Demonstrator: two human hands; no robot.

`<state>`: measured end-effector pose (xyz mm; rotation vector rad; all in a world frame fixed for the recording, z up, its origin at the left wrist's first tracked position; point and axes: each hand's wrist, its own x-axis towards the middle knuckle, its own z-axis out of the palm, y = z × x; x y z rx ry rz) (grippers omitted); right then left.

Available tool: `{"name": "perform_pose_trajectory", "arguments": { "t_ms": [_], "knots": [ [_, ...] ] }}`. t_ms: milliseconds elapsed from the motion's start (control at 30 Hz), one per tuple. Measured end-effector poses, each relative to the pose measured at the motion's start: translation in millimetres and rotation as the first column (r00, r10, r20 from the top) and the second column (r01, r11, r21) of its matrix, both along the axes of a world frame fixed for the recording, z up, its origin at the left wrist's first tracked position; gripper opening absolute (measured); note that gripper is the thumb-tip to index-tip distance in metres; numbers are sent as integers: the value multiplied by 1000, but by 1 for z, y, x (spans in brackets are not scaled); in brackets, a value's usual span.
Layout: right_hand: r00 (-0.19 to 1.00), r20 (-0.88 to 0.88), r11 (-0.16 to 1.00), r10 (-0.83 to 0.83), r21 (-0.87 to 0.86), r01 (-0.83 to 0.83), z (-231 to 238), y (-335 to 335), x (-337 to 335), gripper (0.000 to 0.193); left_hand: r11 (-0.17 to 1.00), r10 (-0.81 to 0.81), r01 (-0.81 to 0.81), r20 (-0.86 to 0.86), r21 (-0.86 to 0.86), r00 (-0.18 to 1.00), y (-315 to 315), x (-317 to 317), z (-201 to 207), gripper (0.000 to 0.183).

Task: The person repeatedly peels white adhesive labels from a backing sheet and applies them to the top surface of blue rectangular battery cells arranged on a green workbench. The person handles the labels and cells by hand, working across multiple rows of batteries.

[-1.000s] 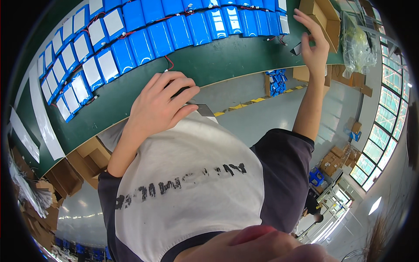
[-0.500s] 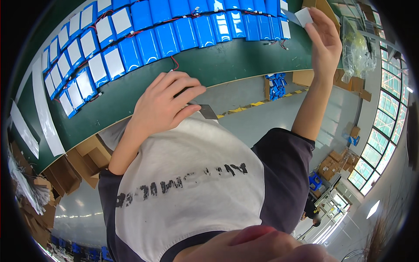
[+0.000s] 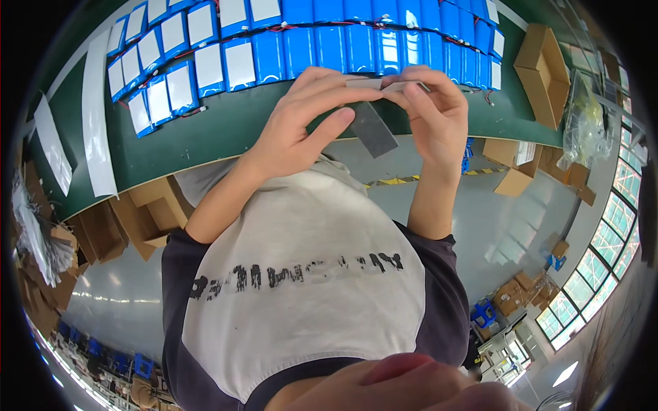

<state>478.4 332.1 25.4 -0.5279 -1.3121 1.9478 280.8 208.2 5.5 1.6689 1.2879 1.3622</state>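
My left hand and my right hand meet in front of the rows of blue packs. A dark grey rectangular pad hangs below the fingers of my left hand, which holds it. My right hand pinches a small thin pale pad, seen nearly edge-on. Its inner end meets another pale strip at my left fingertips. Flat blue battery packs with thin red and black wires lie side by side in curved rows. Several on the left carry a white pad on top.
The packs lie on a green table. Long white strips are at its left end. An open cardboard box and clear plastic bags stand at the right. More open cartons sit below the table's near edge.
My right hand has come from the far right end of the rows to the middle, bringing the pale pad to my left hand. My left hand has risen slightly, and the view has shifted.
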Motion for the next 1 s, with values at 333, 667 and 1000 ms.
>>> {"name": "perform_pose_trajectory", "arguments": {
  "t_ms": [333,667,1000],
  "knots": [
    [721,142,624,-678,630,463,38,112,66,19,1000,16,-16,167,-1,986,-4,3,0,24],
    [649,524,788,-552,582,201,-1,210,96,29,1000,-2,4,100,-21,995,-4,5,0,23],
    [646,592,801,-482,597,51,-1,221,92,29,999,-29,30,64,-17,998,-3,6,-2,25]
  ]
}}
